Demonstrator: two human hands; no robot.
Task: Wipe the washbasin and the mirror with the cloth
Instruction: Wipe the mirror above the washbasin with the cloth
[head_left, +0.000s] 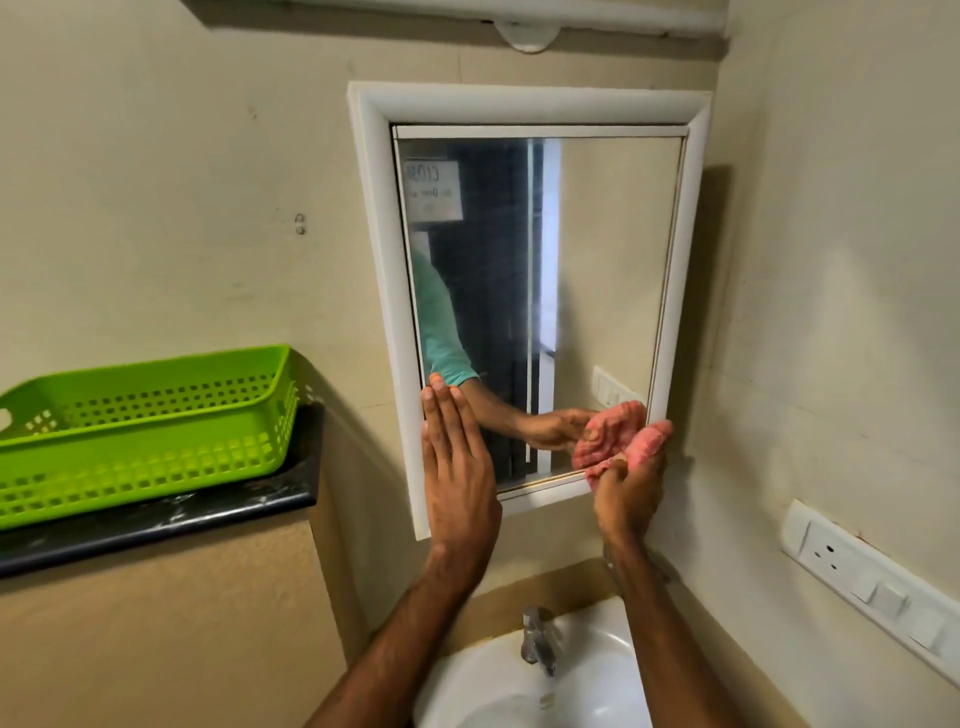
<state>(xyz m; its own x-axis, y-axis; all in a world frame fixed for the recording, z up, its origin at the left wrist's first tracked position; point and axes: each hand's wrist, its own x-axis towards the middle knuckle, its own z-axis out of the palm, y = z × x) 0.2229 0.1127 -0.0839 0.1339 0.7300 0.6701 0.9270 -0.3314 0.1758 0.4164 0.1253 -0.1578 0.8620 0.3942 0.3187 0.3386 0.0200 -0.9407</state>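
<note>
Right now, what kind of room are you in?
Probably a small bathroom or washroom. A white washbasin with a tap sits under a framed wall mirror, and the right hand holds a pink cloth against the mirror's lower corner.

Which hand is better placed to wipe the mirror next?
Right. The right hand grips the cloth at the mirror, lower right corner; the left hand lies flat, empty, on the frame.

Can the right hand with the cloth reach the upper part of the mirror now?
Probably yes. The right hand grips the cloth at the lower right corner of the mirror. The glass above it is uncovered, and the left hand rests flat on the lower left frame, aside.
</note>
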